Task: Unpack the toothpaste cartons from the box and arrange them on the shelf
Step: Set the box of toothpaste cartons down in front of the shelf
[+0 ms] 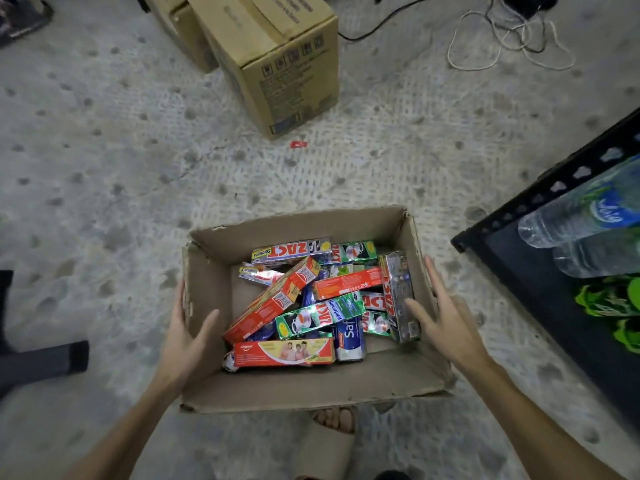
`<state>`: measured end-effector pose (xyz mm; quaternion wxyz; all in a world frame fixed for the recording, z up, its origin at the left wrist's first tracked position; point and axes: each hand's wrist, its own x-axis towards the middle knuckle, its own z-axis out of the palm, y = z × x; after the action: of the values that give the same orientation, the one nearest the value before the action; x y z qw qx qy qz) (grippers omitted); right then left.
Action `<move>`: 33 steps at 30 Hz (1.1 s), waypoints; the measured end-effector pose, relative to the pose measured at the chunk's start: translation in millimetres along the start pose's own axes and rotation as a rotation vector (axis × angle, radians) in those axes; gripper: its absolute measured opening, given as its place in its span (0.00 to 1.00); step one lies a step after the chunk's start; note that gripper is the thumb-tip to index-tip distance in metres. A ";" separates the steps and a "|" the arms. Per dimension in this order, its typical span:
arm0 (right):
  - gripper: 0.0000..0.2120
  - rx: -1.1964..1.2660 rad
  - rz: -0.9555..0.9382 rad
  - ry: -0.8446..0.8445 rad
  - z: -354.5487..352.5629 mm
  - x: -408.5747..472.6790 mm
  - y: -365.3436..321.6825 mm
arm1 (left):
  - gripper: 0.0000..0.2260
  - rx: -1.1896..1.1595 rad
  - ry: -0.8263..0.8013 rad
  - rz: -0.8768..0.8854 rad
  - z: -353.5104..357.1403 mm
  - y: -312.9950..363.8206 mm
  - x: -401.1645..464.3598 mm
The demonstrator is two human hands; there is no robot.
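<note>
Two straight-fingered hands, left hand point(187, 336) and right hand point(440, 313), flanking box point(311, 389); shelf point(540, 271) rightward.

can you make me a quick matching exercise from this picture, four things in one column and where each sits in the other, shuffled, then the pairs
Things
1. open box
2. closed carton
3. water bottles
4. red wrapper scrap

Places
A. on the black shelf at right
B. loose on the floor between the two boxes
C. between the left hand and right hand
D. top of the view, on the floor

Pairs: 1-C, 2-D, 3-A, 4-B
</note>
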<state>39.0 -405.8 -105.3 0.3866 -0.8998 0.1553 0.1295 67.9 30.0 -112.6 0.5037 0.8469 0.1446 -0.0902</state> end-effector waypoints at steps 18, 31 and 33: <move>0.32 0.140 0.058 0.192 -45.6 -105.0 70.4 | 0.28 0.023 -0.296 0.159 44.6 41.5 -21.2; 0.40 0.276 0.333 0.545 -115.4 -290.7 175.7 | 0.31 0.080 -0.706 0.381 205.3 135.7 -98.3; 0.41 0.273 0.372 0.571 -122.3 -310.6 192.2 | 0.31 0.055 -0.756 0.396 230.4 144.4 -109.8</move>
<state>-305.3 -565.5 -40.0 0.4140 -0.7963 0.4336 -0.0806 11.3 -254.6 -70.1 0.5061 0.7788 -0.2181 -0.2997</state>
